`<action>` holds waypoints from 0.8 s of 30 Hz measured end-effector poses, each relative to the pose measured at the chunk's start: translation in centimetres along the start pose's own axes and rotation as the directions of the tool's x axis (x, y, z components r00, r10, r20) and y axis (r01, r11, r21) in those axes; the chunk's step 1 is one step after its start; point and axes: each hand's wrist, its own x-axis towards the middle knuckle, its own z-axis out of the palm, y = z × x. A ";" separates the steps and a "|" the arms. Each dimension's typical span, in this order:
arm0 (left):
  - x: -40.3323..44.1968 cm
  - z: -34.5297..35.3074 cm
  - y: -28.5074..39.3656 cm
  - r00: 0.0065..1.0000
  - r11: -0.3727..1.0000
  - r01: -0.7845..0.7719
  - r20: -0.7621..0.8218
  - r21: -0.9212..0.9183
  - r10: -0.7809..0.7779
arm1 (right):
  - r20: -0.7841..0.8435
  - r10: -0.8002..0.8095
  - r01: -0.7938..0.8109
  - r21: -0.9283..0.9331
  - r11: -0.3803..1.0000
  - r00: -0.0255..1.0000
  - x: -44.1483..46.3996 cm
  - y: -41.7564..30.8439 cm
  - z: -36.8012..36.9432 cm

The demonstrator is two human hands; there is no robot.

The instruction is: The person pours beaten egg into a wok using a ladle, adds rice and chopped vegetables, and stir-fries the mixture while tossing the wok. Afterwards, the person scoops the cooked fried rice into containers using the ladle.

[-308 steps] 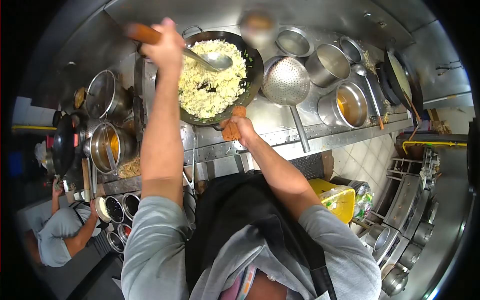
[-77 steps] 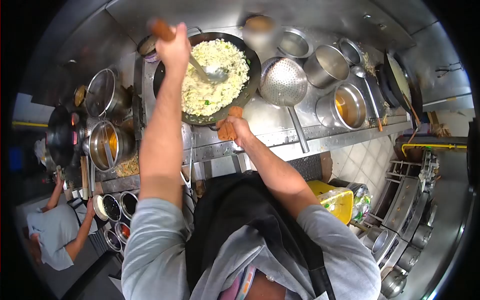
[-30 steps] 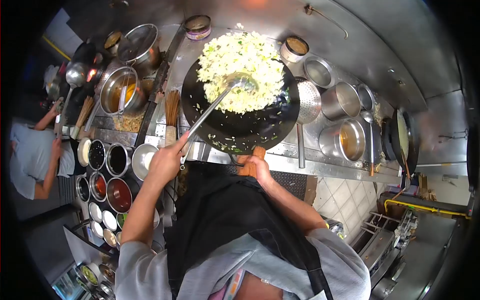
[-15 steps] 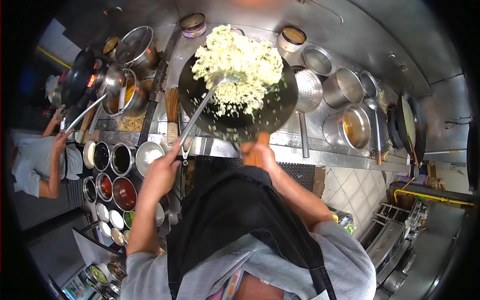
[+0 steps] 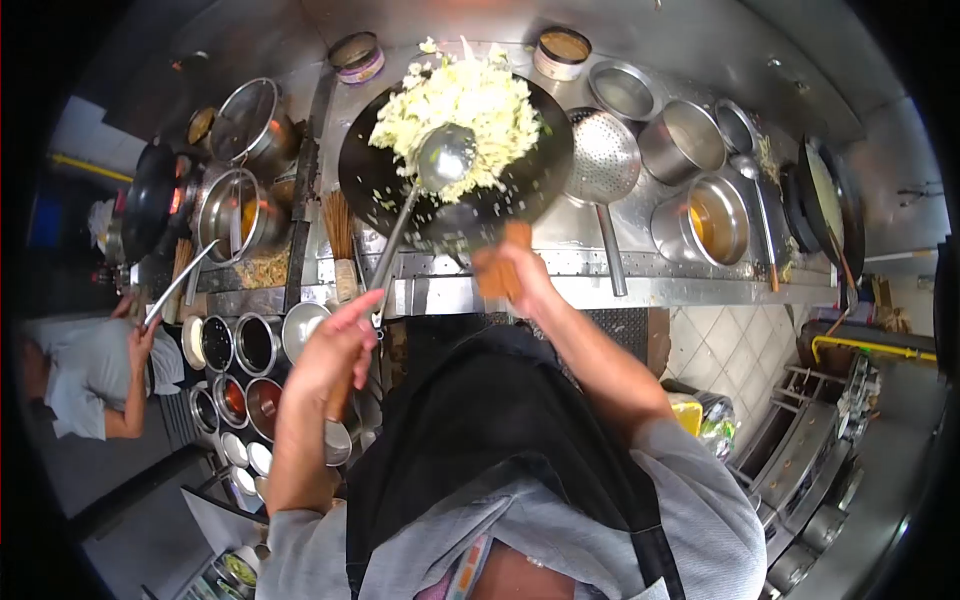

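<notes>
My left hand [image 5: 335,350] holds a long metal ladle [image 5: 447,158] by its wooden-ended handle, index finger pointing along it. The ladle's bowl is over a mass of pale rice-like food with green bits [image 5: 480,100], at the far side of a black wok [image 5: 545,190]. Loose grains are scattered over the near side of the wok and look blurred. My right hand [image 5: 525,278] grips an orange-brown cloth [image 5: 498,270] at the wok's near edge; the cloth hides the handle there.
Right of the wok lie a perforated skimmer [image 5: 605,160], metal pots [image 5: 683,145] and a second ladle [image 5: 755,190]. Two tins [image 5: 562,55] stand behind. At left are a bamboo brush [image 5: 338,225], pots, sauce containers [image 5: 257,342] and a co-worker [image 5: 100,370] holding a ladle.
My left hand has come down from above the wok to its near left side, still holding the ladle. The food has shifted to the wok's far side, and grains have been thrown up. The view has shifted.
</notes>
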 end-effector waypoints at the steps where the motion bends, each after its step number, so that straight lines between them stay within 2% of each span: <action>1: 0.9 -1.5 1.0 0.988 0.995 -0.065 0.138 -0.073 0.075 | -0.034 0.024 -0.025 -0.011 1.000 0.999 0.6 -2.4 2.7; 2: 2.2 -2.4 2.5 0.949 0.981 -0.123 0.270 -0.152 0.161 | -0.017 -0.006 0.007 0.075 0.997 1.000 4.4 -2.0 2.0; 3: 3.6 -1.6 5.1 0.889 0.939 -0.208 0.348 -0.275 0.298 | -0.033 -0.016 0.018 0.071 0.997 0.999 5.6 -2.4 2.8; 5: 4.7 1.6 10.8 0.801 0.827 -0.378 0.302 -0.416 0.518 | -0.034 0.017 -0.013 0.114 0.993 0.999 9.0 -3.0 3.2; 7: 9.2 -0.2 15.4 0.769 0.801 -0.580 0.224 -0.150 0.599 | 0.017 0.037 -0.039 0.114 0.993 0.999 10.9 -2.3 2.2; 8: 13.3 -3.0 18.2 0.757 0.757 -0.643 0.255 0.119 0.602 | -0.011 0.005 -0.003 0.109 0.994 1.000 10.9 -2.4 2.1; 9: 15.0 -1.9 21.9 0.785 0.630 -0.573 0.132 0.524 0.605 | -0.038 -0.030 0.034 0.096 0.995 0.999 10.6 -2.5 2.1; 10: 16.3 -0.6 25.0 0.771 0.424 -0.358 0.008 0.832 0.637 | -0.068 -0.058 0.063 0.083 0.995 0.996 10.0 -2.0 1.9; 12: 20.8 1.6 27.5 0.408 0.252 -0.586 0.012 0.770 0.913 | -0.074 -0.105 0.109 0.049 0.993 0.992 7.5 -1.6 0.6; 13: 20.6 4.0 28.0 0.364 0.382 -0.846 -0.120 0.372 0.924 | -0.072 -0.130 0.133 0.030 0.991 0.989 6.0 -1.6 -0.4; 14: 19.9 6.5 29.3 0.373 0.356 -0.928 -0.256 -0.112 0.892 | -0.113 -0.115 0.120 0.038 0.992 0.987 4.3 -1.5 -1.3; 15: 18.5 7.6 29.7 0.232 0.191 -0.970 -0.352 -0.147 0.907 | -0.153 -0.097 0.106 0.047 0.993 0.983 2.4 -1.2 -2.5; 16: 16.4 8.6 29.9 0.113 0.078 -0.991 -0.372 -0.108 0.921 | -0.150 -0.118 0.129 0.061 0.990 0.982 0.8 -0.8 -4.2; 18: 16.2 8.1 28.4 0.080 0.041 -0.993 -0.386 -0.108 0.919 | -0.201 -0.116 0.125 0.032 0.992 0.973 -1.4 0.5 -7.6; 20: 22.6 8.7 24.0 0.045 0.138 -0.976 -0.461 0.169 0.886 | -0.242 -0.061 0.071 0.035 0.997 0.968 -3.5 1.1 -9.2; 21: 26.1 7.6 22.0 0.171 0.206 -0.978 -0.426 0.039 0.889 | -0.250 -0.048 0.062 0.046 0.997 0.967 -4.2 1.1 -9.0; 22: 26.4 6.6 22.6 0.182 0.221 -0.973 -0.376 0.063 0.909 | -0.257 -0.042 0.060 0.060 0.996 0.965 -4.2 0.8 -8.9; 23: 26.8 5.1 24.1 0.213 0.217 -0.976 -0.340 -0.026 0.916 | -0.207 0.015 0.004 0.091 0.996 0.978 -3.5 1.3 -10.1; 24: 26.5 4.0 26.0 0.239 0.213 -0.970 -0.307 -0.115 0.921 | -0.235 0.015 0.003 0.076 0.997 0.972 -3.3 1.3 -9.6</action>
